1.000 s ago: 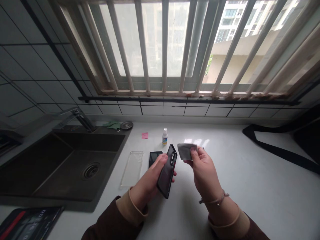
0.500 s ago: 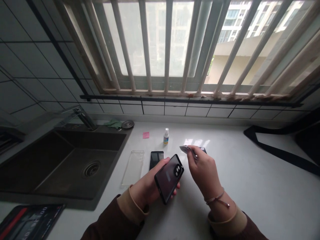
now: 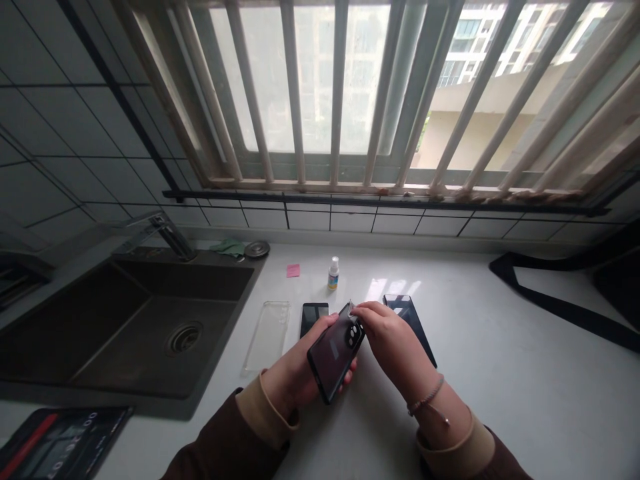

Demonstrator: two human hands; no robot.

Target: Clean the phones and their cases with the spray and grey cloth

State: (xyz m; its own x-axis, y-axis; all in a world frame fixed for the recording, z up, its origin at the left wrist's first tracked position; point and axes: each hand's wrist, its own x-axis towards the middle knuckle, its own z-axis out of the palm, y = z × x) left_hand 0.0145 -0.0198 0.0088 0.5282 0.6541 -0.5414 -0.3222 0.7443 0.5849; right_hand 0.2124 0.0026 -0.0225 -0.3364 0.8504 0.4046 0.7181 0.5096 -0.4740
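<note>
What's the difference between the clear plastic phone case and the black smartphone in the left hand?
The clear plastic phone case is see-through, while the black smartphone is opaque. The case lies flat on the white counter, while the smartphone is tilted in the left hand. The smartphone shows a camera cluster. Both are long, round-cornered rectangles.

Head-worn camera faces forward and down over the countertop (image 3: 530, 380).
</note>
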